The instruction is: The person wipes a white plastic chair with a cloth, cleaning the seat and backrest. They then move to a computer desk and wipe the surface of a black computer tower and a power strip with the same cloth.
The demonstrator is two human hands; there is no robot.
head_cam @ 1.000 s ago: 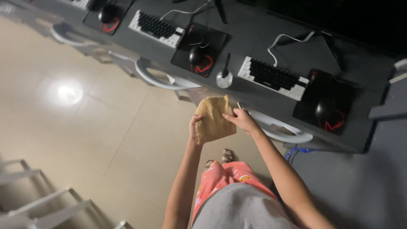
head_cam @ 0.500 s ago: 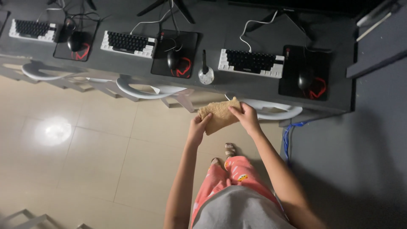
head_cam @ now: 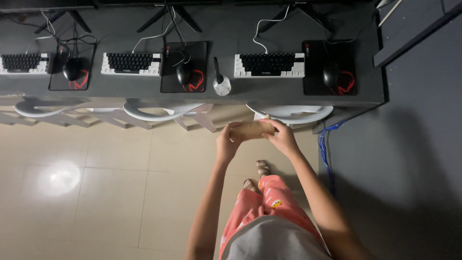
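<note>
Since a second ago the tan cloth [head_cam: 251, 129] has gone from hanging open as a broad, loose sheet to a narrow folded strip held level between both hands, and the view now faces the desk [head_cam: 221, 24] squarely instead of at a slant.

Both hands are closed on the cloth. The left hand [head_cam: 227, 143] grips its left end, fingers curled over the top edge, and the right hand [head_cam: 283, 136] pinches its right end, fingers wrapped round it. The cloth is in the air in front of the person's body, above the pale tiled floor [head_cam: 96, 192] and just short of the desk's front edge, near the curved white chair back [head_cam: 293, 113] tucked under the desk.

On the dark desk, beyond the cloth, lies a black-and-white keyboard [head_cam: 269, 65] with a white cable, and to its right a black mouse [head_cam: 331, 74] on a black mat with a red mark. Left of the keyboard stands a small round white object [head_cam: 222, 86] with a dark stick rising from it. Further left come a second keyboard [head_cam: 131, 63] with its mouse [head_cam: 183, 73], then a third keyboard [head_cam: 24, 63]. A blue cable [head_cam: 323, 149] hangs down at the desk's right end. The person wears pink patterned trousers [head_cam: 269, 207] and sandals.
</note>
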